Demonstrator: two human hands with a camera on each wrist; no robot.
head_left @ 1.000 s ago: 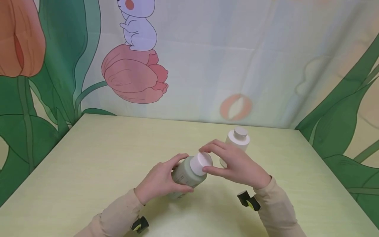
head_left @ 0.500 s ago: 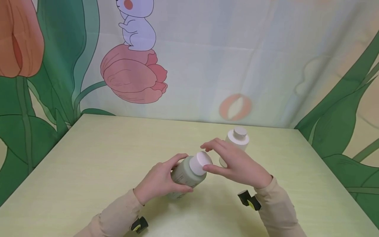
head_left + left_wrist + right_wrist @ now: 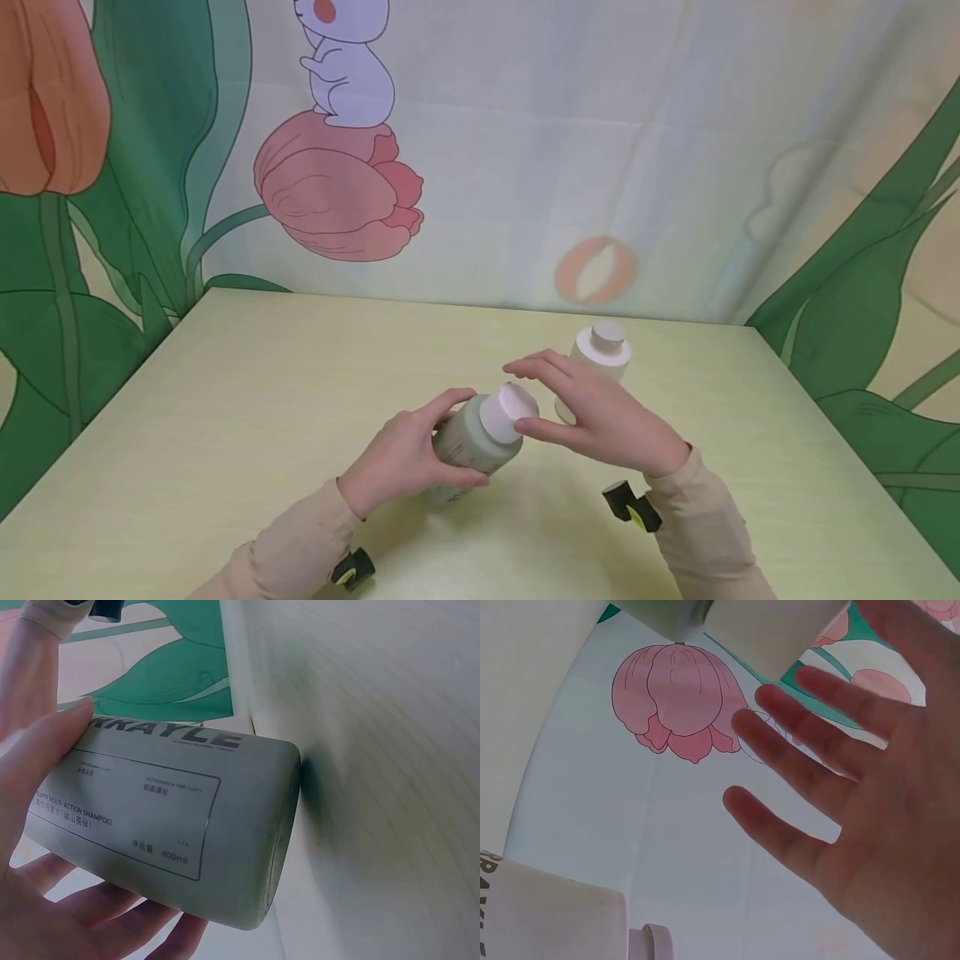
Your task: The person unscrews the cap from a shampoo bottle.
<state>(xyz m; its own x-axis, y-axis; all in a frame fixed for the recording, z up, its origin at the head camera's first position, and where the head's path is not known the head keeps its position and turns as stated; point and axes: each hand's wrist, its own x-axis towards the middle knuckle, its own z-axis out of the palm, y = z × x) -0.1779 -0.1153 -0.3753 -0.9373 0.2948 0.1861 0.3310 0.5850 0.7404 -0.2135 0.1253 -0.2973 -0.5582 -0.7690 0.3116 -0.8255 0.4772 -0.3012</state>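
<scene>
A grey-green shampoo bottle (image 3: 468, 437) with a white cap (image 3: 510, 412) leans to the right over the table. My left hand (image 3: 401, 458) grips its body, thumb across the front and fingers behind. Printed lettering shows on the bottle (image 3: 172, 817) in the left wrist view, its base close to the tabletop. By the cap is my right hand (image 3: 603, 417); the thumb tip meets the cap's side, while the other fingers stretch above it. In the right wrist view these fingers (image 3: 799, 750) are spread and apart from the cap (image 3: 769, 630).
Behind my right hand stands a white bottle (image 3: 603, 350) with a white cap, partly hidden by that hand. The pale yellow-green table (image 3: 300, 375) ends at a printed curtain (image 3: 487, 167) with flowers and a white animal.
My right fingers have lifted off the top of the cap and straightened; the thumb stays by its side. The left hand and the shampoo bottle have hardly moved.
</scene>
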